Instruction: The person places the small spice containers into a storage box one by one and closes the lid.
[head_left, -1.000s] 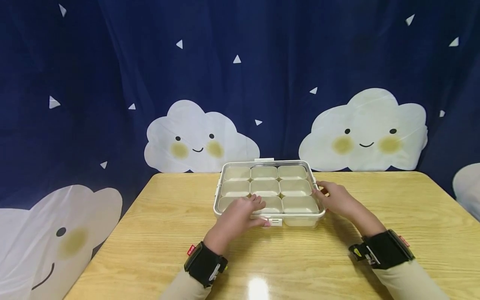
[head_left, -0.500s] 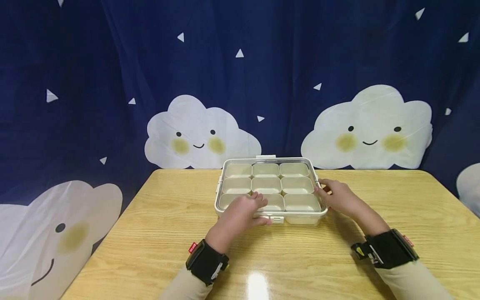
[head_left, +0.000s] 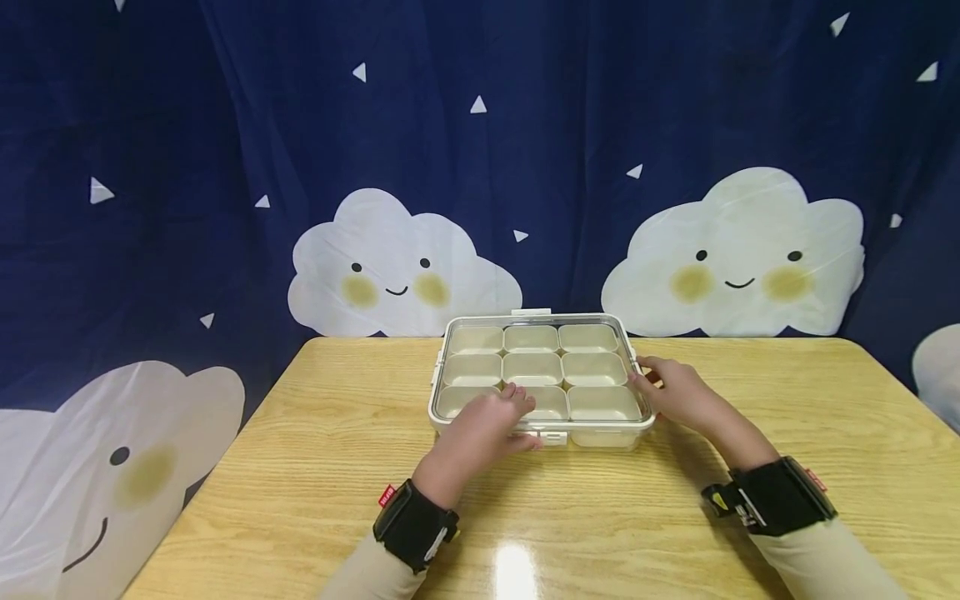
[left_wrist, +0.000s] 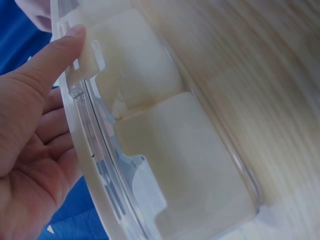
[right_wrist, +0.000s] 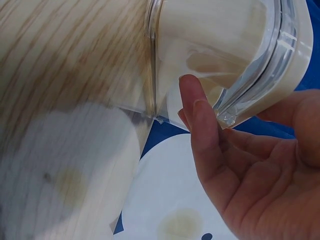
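A clear-lidded food container (head_left: 532,368) with a cream rim and several cream compartments lies flat near the table's far edge. At its front, my left hand (head_left: 480,433) grips the rim, fingers over the lid and thumb against the cream front latch (head_left: 553,438). In the left wrist view the thumb's tip lies on that latch (left_wrist: 82,62), with the other fingers behind the rim. My right hand (head_left: 678,400) holds the right side. The right wrist view has its fingertips (right_wrist: 192,92) against the clear side wall and its thumb at the rim.
The container stands on a light wooden table (head_left: 360,467). Behind the table hangs a dark blue curtain (head_left: 547,150) with white clouds and triangles. Another cream latch (head_left: 531,312) sits at the container's back edge. Both wrists wear black straps (head_left: 783,497).
The head view has shifted slightly, so the whole scene sits a little higher. Both hands stay at the same places on the container, with no clear movement of the lid or latch.
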